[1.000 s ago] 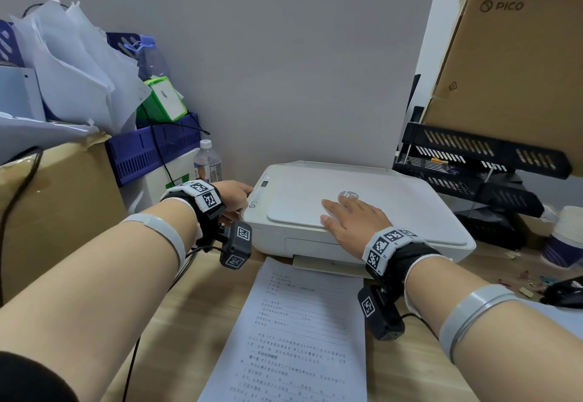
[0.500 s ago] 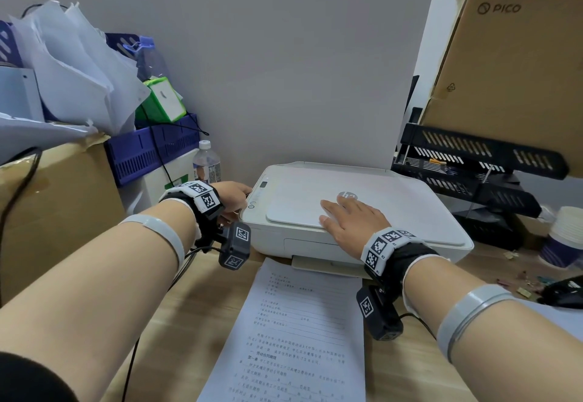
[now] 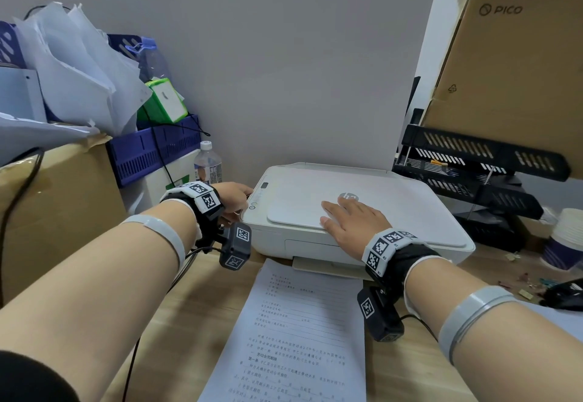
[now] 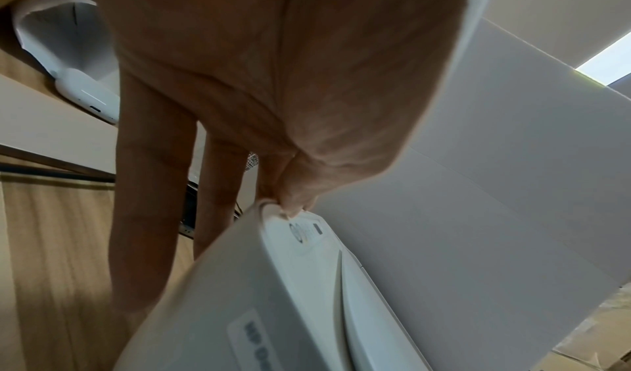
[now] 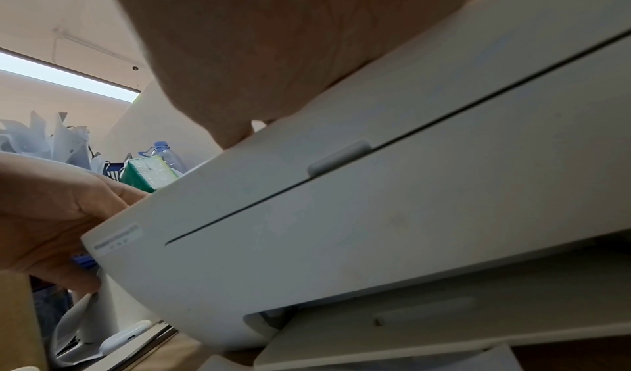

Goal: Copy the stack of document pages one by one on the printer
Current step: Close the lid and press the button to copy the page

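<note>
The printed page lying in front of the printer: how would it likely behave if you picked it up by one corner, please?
The printed page looks like a single thin sheet, so it would probably droop. Lying flat on the wooden desk, it would likely slide when pushed.

"PICO" with round logo printed in dark letters on cardboard box (image 3: 511,63), upper right. Small recycling triangle lower on same box face. Round "hp" badge on printer (image 3: 394,212) lid, partly hidden by fingers. Label strip on printer's front left corner starts "HP" (rest too blurred to read). Printed sheet (image 3: 296,332) on worktop carries lines of Chinese text, too small to read. Water bottle (image 3: 207,166) label print illegible.
</note>
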